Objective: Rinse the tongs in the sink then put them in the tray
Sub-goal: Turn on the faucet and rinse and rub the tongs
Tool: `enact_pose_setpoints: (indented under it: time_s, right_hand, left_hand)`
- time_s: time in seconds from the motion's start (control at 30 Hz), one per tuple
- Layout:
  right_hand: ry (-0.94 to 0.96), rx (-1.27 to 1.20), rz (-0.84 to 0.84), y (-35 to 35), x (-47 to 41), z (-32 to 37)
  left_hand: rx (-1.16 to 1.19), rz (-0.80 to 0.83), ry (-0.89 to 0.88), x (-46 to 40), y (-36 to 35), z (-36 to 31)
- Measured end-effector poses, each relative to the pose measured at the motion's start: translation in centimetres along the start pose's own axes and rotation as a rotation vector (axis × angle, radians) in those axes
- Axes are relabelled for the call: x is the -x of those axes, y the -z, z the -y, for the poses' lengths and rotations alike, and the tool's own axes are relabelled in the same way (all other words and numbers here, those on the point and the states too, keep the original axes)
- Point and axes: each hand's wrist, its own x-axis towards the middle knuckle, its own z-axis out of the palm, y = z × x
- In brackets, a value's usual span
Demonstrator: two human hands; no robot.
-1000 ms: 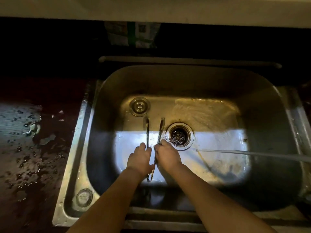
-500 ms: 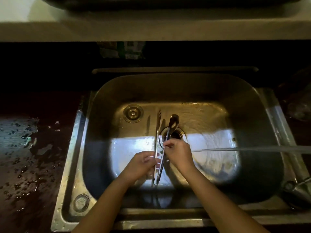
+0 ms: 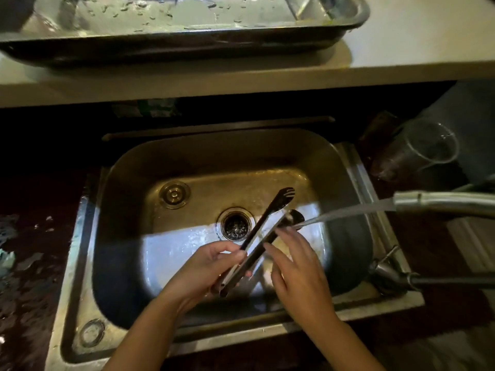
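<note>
Metal tongs (image 3: pixel 263 231) slant over the steel sink (image 3: pixel 128 210), hinge end low at the left, tips up to the right near the drain (image 3: pixel 235 226). My left hand (image 3: pixel 211 269) grips the hinge end. My right hand (image 3: pixel 294 261) lies against the lower arm of the tongs with fingers spread, rubbing it. A stream of water (image 3: pixel 342 212) from the faucet spout (image 3: pixel 439 203) at the right hits the tongs near their tips. A wet metal tray (image 3: pixel 187 38) sits on the white shelf above the sink.
A clear glass jug (image 3: pixel 423 148) stands right of the sink. The faucet base and lever (image 3: pixel 388 271) sit at the sink's right front corner. The dark counter (image 3: pixel 26 250) on the left is wet with drops. A round overflow plate (image 3: pixel 174 194) is on the back wall.
The view has tilted up, bringing the tray into sight. The tongs have swung from pointing straight back to slanting right, into the water stream. My right hand has slid along the lower arm.
</note>
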Motion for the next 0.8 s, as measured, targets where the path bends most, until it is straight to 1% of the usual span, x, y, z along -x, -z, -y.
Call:
enact_pose_setpoints:
  time_s: [0.1,0.13,0.2,0.23,0.27,0.33,0.4,0.47,0.5,0.53,0.63,0.67,0.7,0.73,0.8]
  right_hand:
    - [0.084,0.016,0.077,0.4,-1.3,-1.5]
    - [0.088,0.023,0.077,0.4,-1.9,-2.2]
    - [0.045,0.080,0.020,0.8,-3.4,-4.0]
    - [0.000,0.118,0.021,1.1,-4.1,-4.8]
    - [-0.039,0.134,0.061,1.1,-4.7,-5.6]
    - [-0.040,0.113,0.122,0.7,-5.1,-6.3]
    - [0.044,0.095,0.144,0.0,-4.4,-5.9]
    - [0.205,0.078,0.167,-0.3,-3.0,-4.7]
    - [0.251,0.100,0.186,-0.2,-2.9,-4.7]
    - [0.245,0.111,0.171,0.1,-3.2,-5.0]
    - [0.001,0.117,0.094,1.2,-5.6,-6.7]
    - [-0.014,0.129,0.079,1.4,-6.0,-6.6]
    - [0.024,0.107,0.088,1.7,-5.9,-6.1]
    - [0.111,0.073,0.105,1.8,-5.3,-5.3]
    - [0.351,-0.026,0.159,1.2,-2.7,-3.5]
  left_hand:
    - [-0.058,0.012,0.020,-0.6,-0.2,-0.5]
    - [-0.053,0.016,0.030,-0.8,-0.2,-0.5]
    - [-0.039,0.025,0.048,-1.1,-0.2,-0.5]
    - [-0.041,0.031,0.059,-1.2,-0.2,-0.4]
    - [-0.045,0.035,0.065,-1.3,-0.2,-0.4]
    - [-0.038,0.034,0.070,-1.6,-0.1,-0.4]
    - [-0.016,0.024,0.069,-2.0,-0.1,-0.5]
    - [-0.032,0.026,0.068,-2.5,-0.1,-0.5]
    - [-0.047,0.035,0.069,-2.7,-0.1,-0.5]
    - [-0.052,0.045,0.070,-2.8,-0.1,-0.5]
    - [-0.033,0.066,0.044,-3.5,-0.3,-0.6]
    - [-0.020,0.067,0.029,-3.7,-0.5,-0.7]
    - [-0.008,0.067,0.015,-4.0,-0.8,-0.9]
    - [0.002,0.065,0.008,-4.3,-1.2,-1.1]
    - [0.014,0.048,0.001,-4.9,-2.0,-1.4]
